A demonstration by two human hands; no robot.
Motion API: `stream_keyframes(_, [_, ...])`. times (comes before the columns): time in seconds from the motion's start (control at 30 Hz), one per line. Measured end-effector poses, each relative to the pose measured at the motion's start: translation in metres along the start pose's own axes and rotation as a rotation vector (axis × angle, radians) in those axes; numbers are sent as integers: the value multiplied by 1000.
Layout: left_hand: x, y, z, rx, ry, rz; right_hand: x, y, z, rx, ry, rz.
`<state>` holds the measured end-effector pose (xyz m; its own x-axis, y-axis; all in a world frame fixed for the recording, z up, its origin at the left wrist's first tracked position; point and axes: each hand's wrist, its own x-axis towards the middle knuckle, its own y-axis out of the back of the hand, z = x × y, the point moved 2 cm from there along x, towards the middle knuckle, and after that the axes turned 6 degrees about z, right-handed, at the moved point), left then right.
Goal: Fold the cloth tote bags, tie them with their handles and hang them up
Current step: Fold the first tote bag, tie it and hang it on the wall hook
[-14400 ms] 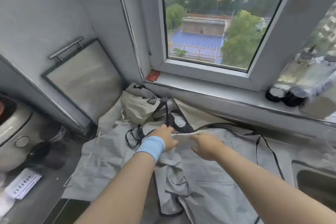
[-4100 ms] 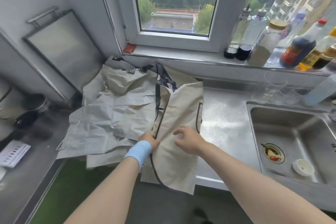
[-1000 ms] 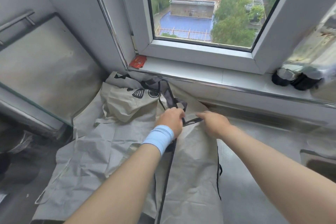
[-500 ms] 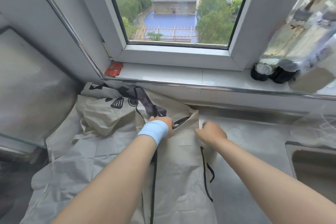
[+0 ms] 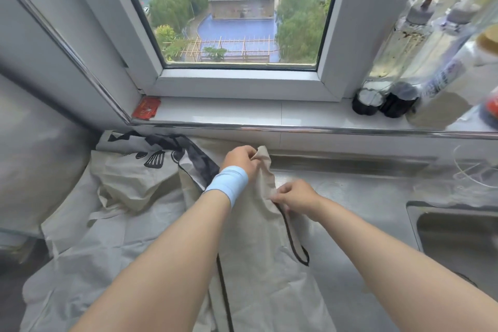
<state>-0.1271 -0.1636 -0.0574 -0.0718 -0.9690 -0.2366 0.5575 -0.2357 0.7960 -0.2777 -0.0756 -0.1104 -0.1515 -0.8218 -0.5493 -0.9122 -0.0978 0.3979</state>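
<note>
A beige tote bag [image 5: 258,245], folded into a long narrow strip, lies on the steel counter [image 5: 350,197] and runs from the window wall towards me. My left hand [image 5: 241,159], with a light blue wristband, grips the bag's far top corner and lifts it off the counter. My right hand [image 5: 295,195] pinches the bag's right edge where a thin black handle [image 5: 293,240] loops out. Several more cloth bags [image 5: 129,197] lie crumpled in a pile to the left, one printed with black kitchen utensils.
A window sill [image 5: 269,113] runs along the back with a red card [image 5: 145,108] at its left end and bottles [image 5: 390,97] at the right. A sink [image 5: 458,232] sits at the right. A steel panel [image 5: 32,156] stands at the left.
My left hand has raised the bag's top corner off the counter. My right hand has moved down the right edge to the black handle. The camera has tilted closer to the window.
</note>
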Motion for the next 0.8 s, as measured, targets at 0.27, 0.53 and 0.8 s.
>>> stream_keyframes(0.27, [-50, 18, -26, 138, -382, 432, 5, 0, -6, -273, 66, 185])
stream_keyframes(0.53, [-145, 0, -88, 264, -166, 110, -48, -20, 39, -692, 18, 215])
stream_keyframes(0.8, [-201, -29, -131, 349, 78, -263, -99, -33, 68, -378, 1, 206])
